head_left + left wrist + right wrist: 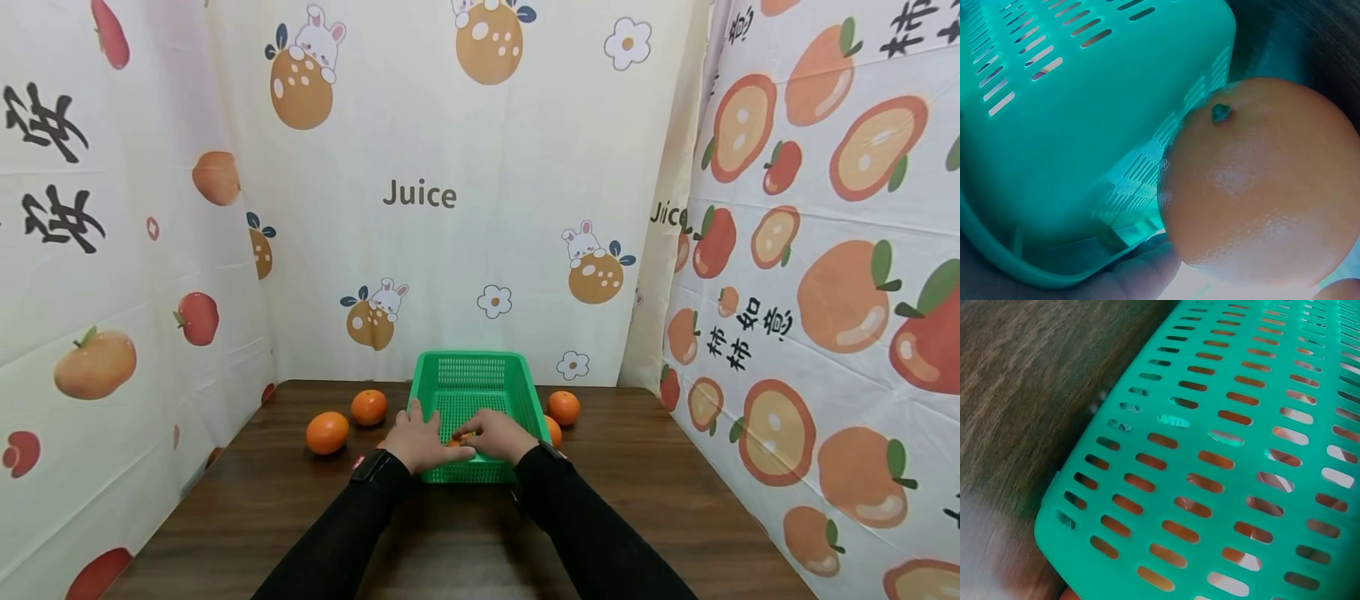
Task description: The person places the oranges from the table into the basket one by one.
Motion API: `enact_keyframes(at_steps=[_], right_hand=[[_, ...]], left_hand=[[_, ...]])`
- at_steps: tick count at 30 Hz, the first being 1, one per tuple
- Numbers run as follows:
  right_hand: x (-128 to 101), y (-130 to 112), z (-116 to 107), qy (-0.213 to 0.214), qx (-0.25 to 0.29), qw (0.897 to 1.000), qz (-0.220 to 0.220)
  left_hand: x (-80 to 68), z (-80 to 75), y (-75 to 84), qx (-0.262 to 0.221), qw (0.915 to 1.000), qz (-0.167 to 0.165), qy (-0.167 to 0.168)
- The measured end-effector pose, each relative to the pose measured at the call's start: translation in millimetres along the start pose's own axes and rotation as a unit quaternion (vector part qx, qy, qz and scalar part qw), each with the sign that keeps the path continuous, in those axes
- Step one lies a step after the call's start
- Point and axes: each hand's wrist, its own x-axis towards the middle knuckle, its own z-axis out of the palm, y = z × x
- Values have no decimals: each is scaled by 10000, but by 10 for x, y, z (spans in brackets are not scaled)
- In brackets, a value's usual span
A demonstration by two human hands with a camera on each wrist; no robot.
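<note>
A green slotted basket (470, 377) stands on the dark wooden table (645, 483). My left hand (420, 439) and right hand (501, 435) meet over its near end. Their fingers close around an orange (461, 440), of which only a sliver shows. In the left wrist view, another orange (1266, 181) with a green stem lies just outside the basket's wall (1085, 125), and a fingertip (1141, 275) shows under the rim. The right wrist view shows only the basket's slotted wall (1229, 456) and the table beside it (1035, 381).
Loose oranges lie on the table: two left of the basket (327, 432) (368, 407) and two at its right (563, 407) (553, 431). Fruit-printed cloth walls (480, 208) close off the back and both sides. The table's near part is bare wood.
</note>
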Motion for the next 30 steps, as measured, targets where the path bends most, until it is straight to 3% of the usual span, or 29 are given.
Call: enact_keyframes(at_steps=[10, 18, 21, 24, 30], right_hand=[[-48, -14, 42, 14, -166, 9998, -144], [-52, -36, 30, 261, -314, 9991, -68], [-93, -40, 27, 635, -458, 9969, -94], [-169, -22, 43, 1271, -651, 9892, -317], [-315, 54, 109, 2463, -1204, 9569, -960]], left_hand=[[16, 85, -47, -21, 10000, -29, -7], [55, 64, -50, 48, 10000, -46, -65], [58, 52, -39, 71, 10000, -53, -28], [67, 60, -21, 85, 10000, -4, 45], [98, 74, -9, 114, 9999, 21, 94]])
